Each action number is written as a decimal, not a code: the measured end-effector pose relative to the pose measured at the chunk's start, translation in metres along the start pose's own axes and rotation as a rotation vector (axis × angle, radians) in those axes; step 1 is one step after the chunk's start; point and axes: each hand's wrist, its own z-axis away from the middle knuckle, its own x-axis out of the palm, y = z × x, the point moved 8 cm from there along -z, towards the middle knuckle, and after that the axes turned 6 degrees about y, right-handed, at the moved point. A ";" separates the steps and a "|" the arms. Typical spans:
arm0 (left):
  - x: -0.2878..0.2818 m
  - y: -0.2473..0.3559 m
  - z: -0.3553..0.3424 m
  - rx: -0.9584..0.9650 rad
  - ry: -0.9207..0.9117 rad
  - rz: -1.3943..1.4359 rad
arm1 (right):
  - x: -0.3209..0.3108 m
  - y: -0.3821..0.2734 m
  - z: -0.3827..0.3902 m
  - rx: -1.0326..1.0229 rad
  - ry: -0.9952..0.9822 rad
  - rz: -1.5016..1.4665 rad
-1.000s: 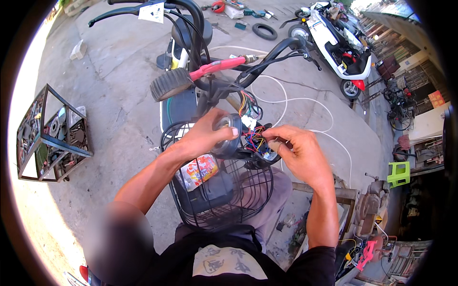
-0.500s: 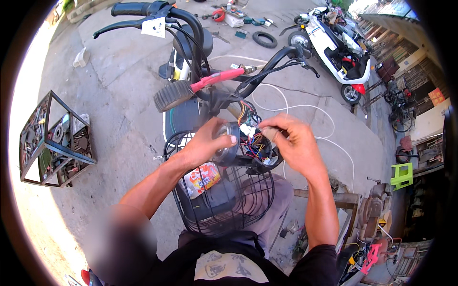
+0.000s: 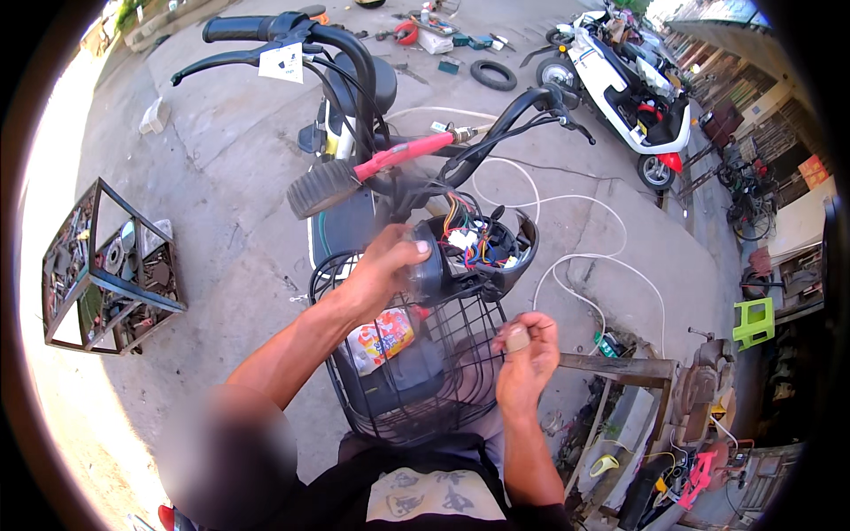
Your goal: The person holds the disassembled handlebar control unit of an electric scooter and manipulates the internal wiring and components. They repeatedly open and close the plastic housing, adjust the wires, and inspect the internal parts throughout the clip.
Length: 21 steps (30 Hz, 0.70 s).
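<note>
My left hand (image 3: 382, 270) is closed around the side of a round headlight (image 3: 428, 276) with a dark rim, its thumb lying over the edge. Beside it, the black headlight housing (image 3: 525, 258) gapes open, full of coloured wires (image 3: 485, 237) and a white connector (image 3: 461, 239). My right hand (image 3: 526, 358) is lower down, apart from the housing and near the right side of the wire basket (image 3: 460, 354). Its fingers are curled in, with a tan wrap on one of them. Whatever they may pinch is hidden.
Above the housing are black handlebars (image 3: 361, 66) and a pink-handled tool with a ribbed black wheel (image 3: 323, 188). A bright packet (image 3: 381, 338) lies in the basket. A metal-framed parts bin (image 3: 115, 274) stands left; a bench vise (image 3: 704, 376), white hose (image 3: 611, 208) and scooter (image 3: 620, 97) are right.
My right hand has left the wires and come down toward me beside the basket. The headlight housing has turned, showing more of its inside. My left hand keeps its hold on the headlight.
</note>
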 end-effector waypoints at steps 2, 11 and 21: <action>0.006 0.001 0.003 -0.019 -0.001 0.019 | 0.015 0.026 0.026 0.153 -0.022 -0.051; 0.018 0.001 0.007 0.016 0.030 0.076 | 0.090 0.031 0.008 0.273 -0.071 -0.247; 0.040 0.000 0.014 -0.038 -0.002 0.119 | 0.100 0.050 -0.007 0.422 -0.059 -0.534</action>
